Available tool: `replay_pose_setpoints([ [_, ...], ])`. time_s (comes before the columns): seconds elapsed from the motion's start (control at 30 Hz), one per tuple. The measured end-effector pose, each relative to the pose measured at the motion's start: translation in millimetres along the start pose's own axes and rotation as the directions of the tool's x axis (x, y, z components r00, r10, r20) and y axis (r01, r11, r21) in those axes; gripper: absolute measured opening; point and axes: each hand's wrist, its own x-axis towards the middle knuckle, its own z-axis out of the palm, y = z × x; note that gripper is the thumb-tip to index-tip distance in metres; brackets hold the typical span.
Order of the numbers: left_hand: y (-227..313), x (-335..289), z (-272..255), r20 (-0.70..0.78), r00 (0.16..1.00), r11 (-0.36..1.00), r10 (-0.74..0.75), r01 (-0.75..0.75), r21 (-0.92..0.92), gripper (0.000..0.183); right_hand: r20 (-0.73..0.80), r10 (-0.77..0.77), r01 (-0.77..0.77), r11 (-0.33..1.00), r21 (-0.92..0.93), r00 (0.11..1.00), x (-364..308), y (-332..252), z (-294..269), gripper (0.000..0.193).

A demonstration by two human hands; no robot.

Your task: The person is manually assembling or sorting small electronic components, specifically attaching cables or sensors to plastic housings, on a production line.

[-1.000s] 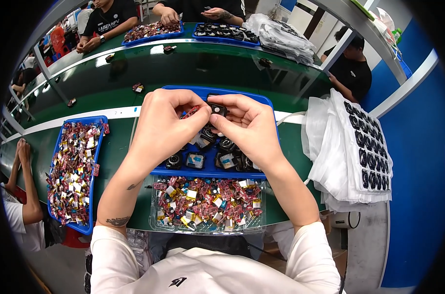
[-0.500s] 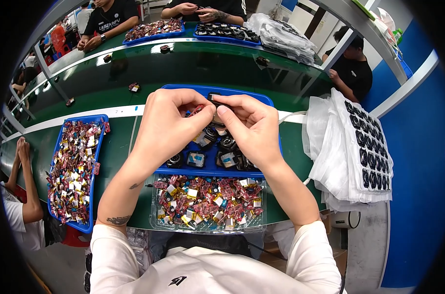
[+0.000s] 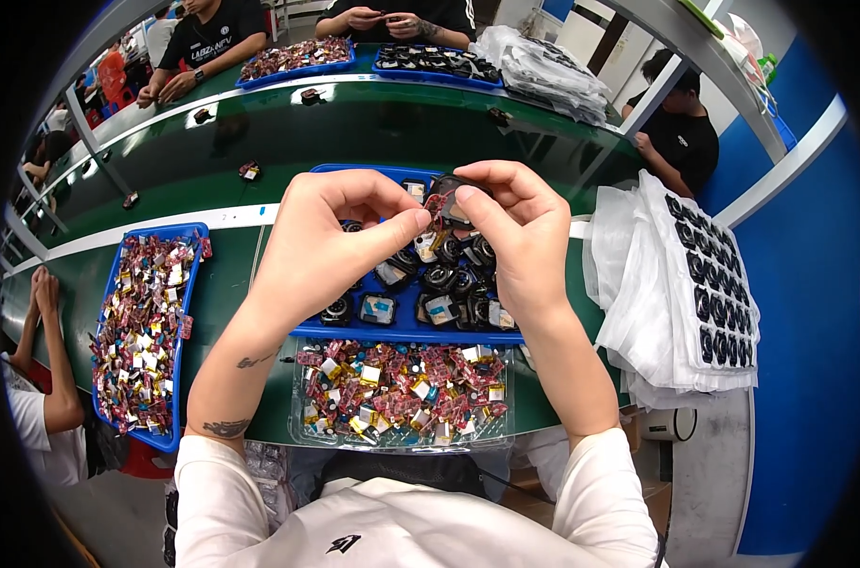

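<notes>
Black casing pinched in right hand near far edge of tray; left hand grip unclear. Likely light, rigid; best rim-held.

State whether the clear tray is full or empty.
Full, or nearly so: red boards and white pieces crowd almost the whole clear tray. How deep they lie, I cannot tell.

white short-sleeved shirt, small black emblem on its front, dark tattoos along the left forearm
</notes>
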Motion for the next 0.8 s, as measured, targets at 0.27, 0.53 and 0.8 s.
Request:
replay_pose_setpoints([
  [0.27,-3,0,5,0.035,0.999,0.987,-0.026,0.031,-0.156,0.01,0.017,-0.173,0.173,0.965,-0.197,0.985,-3,4,1,0.015],
  [0.53,-3,9,4,-0.099,0.995,0.999,0.033,-0.034,-0.014,0.011,0.071,-0.194,0.202,0.971,-0.132,0.979,-2,1,1,0.017],
  [0.8,-14,65,1,-0.063,0.996,0.991,0.066,-0.073,-0.116,0.018,0.047,-0.326,0.329,0.926,-0.184,0.944,13,-22,-28,0.017],
])
